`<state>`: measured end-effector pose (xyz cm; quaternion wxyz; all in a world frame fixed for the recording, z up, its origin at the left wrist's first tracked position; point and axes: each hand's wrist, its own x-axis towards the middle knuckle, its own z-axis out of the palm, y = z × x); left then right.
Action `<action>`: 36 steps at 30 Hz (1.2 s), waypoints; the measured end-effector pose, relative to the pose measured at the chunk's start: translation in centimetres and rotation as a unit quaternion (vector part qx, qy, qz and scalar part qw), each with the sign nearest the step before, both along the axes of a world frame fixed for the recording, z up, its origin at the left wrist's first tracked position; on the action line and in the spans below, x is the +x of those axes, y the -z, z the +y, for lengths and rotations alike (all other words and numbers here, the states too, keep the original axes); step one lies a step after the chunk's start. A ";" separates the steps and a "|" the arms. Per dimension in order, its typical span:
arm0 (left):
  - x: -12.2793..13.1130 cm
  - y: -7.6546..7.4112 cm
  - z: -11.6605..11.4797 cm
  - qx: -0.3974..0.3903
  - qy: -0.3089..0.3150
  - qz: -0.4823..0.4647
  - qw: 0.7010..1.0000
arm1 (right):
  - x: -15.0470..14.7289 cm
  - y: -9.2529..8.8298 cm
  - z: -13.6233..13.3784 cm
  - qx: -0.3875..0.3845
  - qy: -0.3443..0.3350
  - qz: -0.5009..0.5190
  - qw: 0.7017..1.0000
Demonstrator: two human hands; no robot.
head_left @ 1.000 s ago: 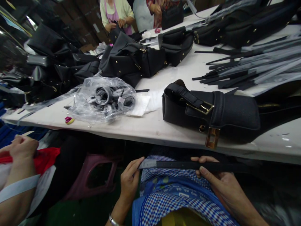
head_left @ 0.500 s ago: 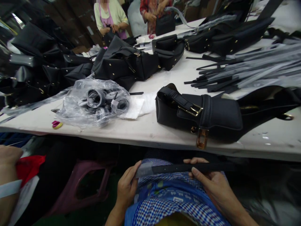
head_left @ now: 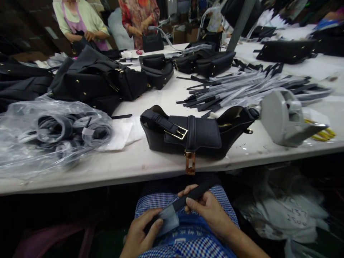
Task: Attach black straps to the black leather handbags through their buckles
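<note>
Below the table edge, over my lap, both my hands hold a narrow black strap. My left hand pinches the strap's end, which sits in a clear plastic sleeve. My right hand grips the strap's middle with thumb on top. Just above, at the table's near edge, lies a black handbag on its side with a gold buckle and a gold clasp hanging over the edge.
A white table carries a clear bag of coiled straps, a pile of black bags, wrapped straps and a grey tape dispenser. Two people stand at the far end handling bags.
The view has swung right and up. The strap went from level to tilted, and my hands have come closer together, the left now lower on the sleeved end.
</note>
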<state>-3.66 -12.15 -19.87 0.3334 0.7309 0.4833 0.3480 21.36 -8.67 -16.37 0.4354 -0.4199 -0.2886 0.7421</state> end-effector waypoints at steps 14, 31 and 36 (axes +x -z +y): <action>-0.9 -3.9 0.1 0.277 -0.079 0.164 0.944 | 3.0 0.0 0.2 0.004 0.093 -0.042 0.995; -1.5 -3.1 -0.5 0.275 -0.100 0.164 0.942 | 2.3 0.3 0.0 -0.030 0.078 -0.046 0.995; -1.6 -3.1 -0.3 0.262 -0.114 0.138 0.948 | 2.2 0.4 -0.1 -0.007 0.065 -0.048 0.997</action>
